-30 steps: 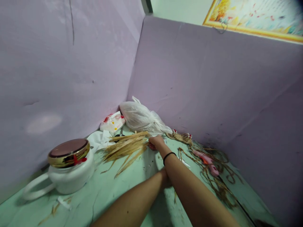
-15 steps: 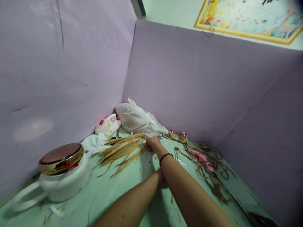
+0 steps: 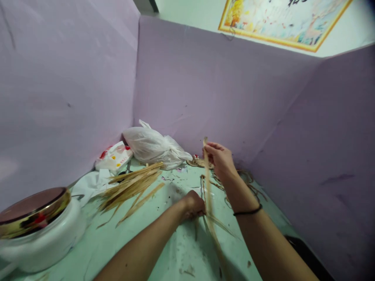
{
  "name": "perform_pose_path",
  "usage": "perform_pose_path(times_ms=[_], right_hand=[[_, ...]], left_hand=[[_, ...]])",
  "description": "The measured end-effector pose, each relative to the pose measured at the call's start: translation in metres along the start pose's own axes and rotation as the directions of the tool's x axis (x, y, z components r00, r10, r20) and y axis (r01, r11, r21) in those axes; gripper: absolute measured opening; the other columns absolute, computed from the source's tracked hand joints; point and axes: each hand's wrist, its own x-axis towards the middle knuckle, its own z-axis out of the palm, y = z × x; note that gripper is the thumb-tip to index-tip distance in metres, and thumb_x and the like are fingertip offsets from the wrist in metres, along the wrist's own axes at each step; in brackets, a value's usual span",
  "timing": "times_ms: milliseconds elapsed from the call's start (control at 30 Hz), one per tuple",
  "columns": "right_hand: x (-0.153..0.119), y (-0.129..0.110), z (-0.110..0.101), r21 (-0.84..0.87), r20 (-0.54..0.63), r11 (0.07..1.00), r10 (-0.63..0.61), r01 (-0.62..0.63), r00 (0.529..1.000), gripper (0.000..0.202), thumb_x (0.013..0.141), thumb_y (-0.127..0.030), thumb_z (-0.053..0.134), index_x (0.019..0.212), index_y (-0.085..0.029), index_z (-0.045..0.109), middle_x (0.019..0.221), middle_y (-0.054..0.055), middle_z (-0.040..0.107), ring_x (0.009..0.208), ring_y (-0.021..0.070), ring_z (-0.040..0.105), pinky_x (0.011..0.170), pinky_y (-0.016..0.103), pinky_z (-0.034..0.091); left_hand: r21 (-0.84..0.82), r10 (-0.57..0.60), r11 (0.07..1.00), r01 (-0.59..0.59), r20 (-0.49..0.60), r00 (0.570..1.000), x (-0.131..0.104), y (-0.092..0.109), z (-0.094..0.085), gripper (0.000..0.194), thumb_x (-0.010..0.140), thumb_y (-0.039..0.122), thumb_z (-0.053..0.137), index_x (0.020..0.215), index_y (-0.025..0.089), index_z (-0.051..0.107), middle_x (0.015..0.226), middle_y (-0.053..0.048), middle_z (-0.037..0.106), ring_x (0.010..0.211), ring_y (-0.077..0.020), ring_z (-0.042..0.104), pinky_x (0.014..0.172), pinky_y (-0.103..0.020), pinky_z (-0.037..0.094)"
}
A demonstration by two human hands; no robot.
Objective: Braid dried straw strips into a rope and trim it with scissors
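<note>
My right hand (image 3: 221, 158) is raised, with thumb and fingers pinched on the upper end of a long pale straw strip (image 3: 208, 183). The strip hangs down past my left hand toward the near edge of the view. Low over the table, my left hand (image 3: 193, 205) is closed, and short straw ends stick out around its fingers; the grip itself is partly hidden. To the left lies a fanned bundle of dry straw strips (image 3: 131, 187). A thin brown cord (image 3: 202, 183) shows just beyond my left hand.
A white pot (image 3: 49, 242) with a gold-rimmed lid stands at left on the green table (image 3: 140, 249). Behind are a tissue pack (image 3: 114, 158), crumpled white paper (image 3: 90, 185) and a tied white plastic bag (image 3: 155, 146). Tangled cord (image 3: 249, 179) lies behind my right arm. A dark object (image 3: 304, 253) sits at lower right.
My right hand has left the straw bundle, moving right and up with a strip in it. My left hand has come into sight from beneath the right arm. The view has turned right.
</note>
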Motion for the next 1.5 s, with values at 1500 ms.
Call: perform_pose_path(times_ms=[1500], right_hand=[[-0.061,0.092,-0.098,-0.850,0.347,0.424,0.006,0.312,0.938,0.023,0.068,-0.015,0.050,0.079,-0.016,0.070,0.079,0.009,0.069,0.072,0.0163,0.059,0.062,0.022,0.036]], left_hand=[[-0.116,0.038,0.993,-0.022,0.136,0.990,-0.009,0.003,-0.015,0.021,0.057,0.030,0.059,0.053,0.014,0.045,0.040,0.007,0.039,0.026,0.0003,0.020,0.027,-0.016,0.007]])
